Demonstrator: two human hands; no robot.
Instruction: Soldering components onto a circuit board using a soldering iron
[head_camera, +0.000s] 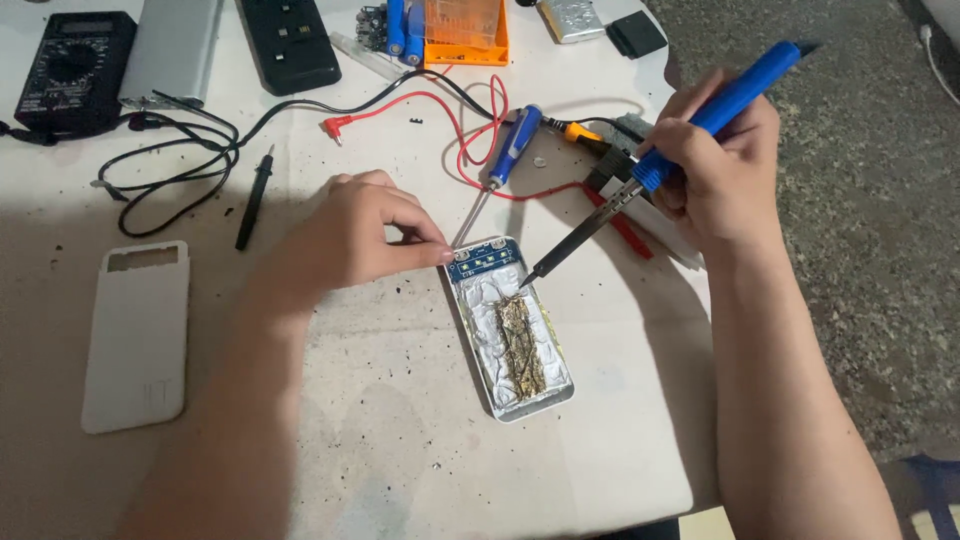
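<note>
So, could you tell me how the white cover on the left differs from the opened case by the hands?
The white cover lies apart and untouched; the opened case is steadied by the left hand, with the soldering iron in the right hand at it. The cover is plain; the case shows a blue board and crinkled foil. Both are rounded rectangles on the table.

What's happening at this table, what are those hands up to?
A person is working on an opened power bank lying on a white table. The right hand holds a blue-handled soldering iron, its tip down at the small blue circuit board at the case's top end. The left hand steadies that end with its fingertips. A white cover lies to the left, a multimeter farther back.
</note>
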